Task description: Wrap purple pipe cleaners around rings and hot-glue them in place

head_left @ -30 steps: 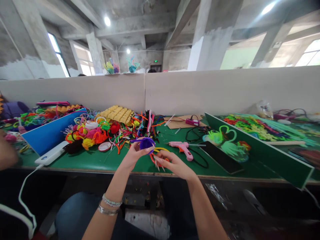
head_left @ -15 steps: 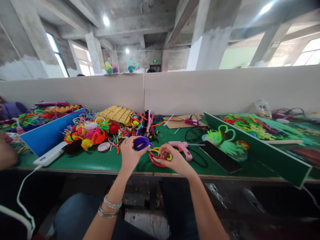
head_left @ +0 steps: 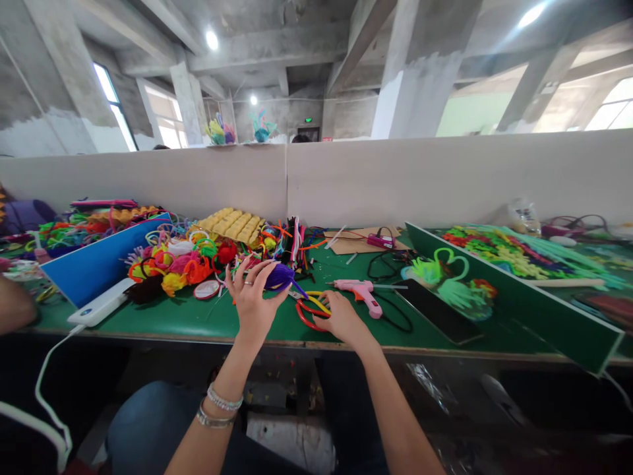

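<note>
From here I see the left hand (head_left: 256, 300) raised above the green tabletop (head_left: 198, 320), fingers arched, pinching a purple bundle (head_left: 279, 277). The right hand (head_left: 343, 320) reaches in low, palm down, fingers at the handles of a hand tool (head_left: 311, 308); I cannot tell whether they close on it. The green sign (head_left: 308, 120) beyond is too small to read. The bundle looks rounded and fuzzy, one strand slanting toward the red and yellow handles.

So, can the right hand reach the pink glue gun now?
Probably yes: the glue gun lies near the right hand, nothing visible between, though this hand touches the red and yellow handles.
</note>
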Motion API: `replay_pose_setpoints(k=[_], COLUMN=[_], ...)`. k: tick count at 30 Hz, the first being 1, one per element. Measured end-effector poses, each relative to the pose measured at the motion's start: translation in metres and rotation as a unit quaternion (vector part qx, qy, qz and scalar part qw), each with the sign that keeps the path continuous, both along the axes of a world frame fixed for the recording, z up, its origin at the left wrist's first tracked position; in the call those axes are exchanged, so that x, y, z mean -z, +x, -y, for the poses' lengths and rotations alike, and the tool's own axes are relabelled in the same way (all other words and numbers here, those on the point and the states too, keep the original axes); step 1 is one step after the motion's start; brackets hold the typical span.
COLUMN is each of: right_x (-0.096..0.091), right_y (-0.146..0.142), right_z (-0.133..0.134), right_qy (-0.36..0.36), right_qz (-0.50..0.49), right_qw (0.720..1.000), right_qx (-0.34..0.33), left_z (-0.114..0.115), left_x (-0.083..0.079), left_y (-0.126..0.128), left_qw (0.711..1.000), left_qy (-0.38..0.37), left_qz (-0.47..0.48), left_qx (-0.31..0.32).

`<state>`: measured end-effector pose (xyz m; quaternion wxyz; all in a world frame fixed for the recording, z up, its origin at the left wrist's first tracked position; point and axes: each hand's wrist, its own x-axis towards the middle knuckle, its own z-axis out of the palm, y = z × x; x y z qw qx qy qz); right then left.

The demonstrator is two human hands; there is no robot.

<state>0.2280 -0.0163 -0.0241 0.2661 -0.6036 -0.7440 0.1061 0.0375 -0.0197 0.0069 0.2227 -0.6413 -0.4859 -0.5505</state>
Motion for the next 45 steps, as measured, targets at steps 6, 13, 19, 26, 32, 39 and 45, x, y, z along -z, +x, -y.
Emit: replay_pose_setpoints(k=[6,13,19,26,32,39,45], right_x=[-0.006,-0.005,-0.001,-0.003,-0.001,0.004,0.005], right_y=[-0.004,-0.002,-0.001,-0.004,-0.011,-0.014,-0.012], right_z=[0.004,0.003,-0.004,-0.002,-0.001,-0.003,-0.005], right_qy=[-0.083,-0.049,0.045,0.152,0.198,0.172,0.175], right_qz=[0.019,-0.028,-0.124,-0.104,0.023,0.010,0.031], right_qw=[0.996,0.997,0.989,0.982,0.980,0.985,0.984], right_qx=[0.030,0.046,0.065,0.039,0.029,0.018,0.023], left_z=[0.001,0.001,0.003,0.003,-0.003,-0.007,-0.009], left_x=[-0.002,-0.006,-0.009,-0.012,-0.006,-0.004,0.000], left_y=[-0.005,-0.010,-0.012,-0.014,-0.019,-0.019,-0.017], left_qw=[0.999,0.997,0.997,0.999,0.989,0.969,0.970], left_qy=[0.042,0.064,0.049,-0.001,-0.139,-0.235,-0.238], left_qz=[-0.019,-0.012,0.012,0.032,0.033,0.071,0.041], left_qx=[0.000,-0.033,-0.052,-0.043,-0.031,-0.025,-0.020])
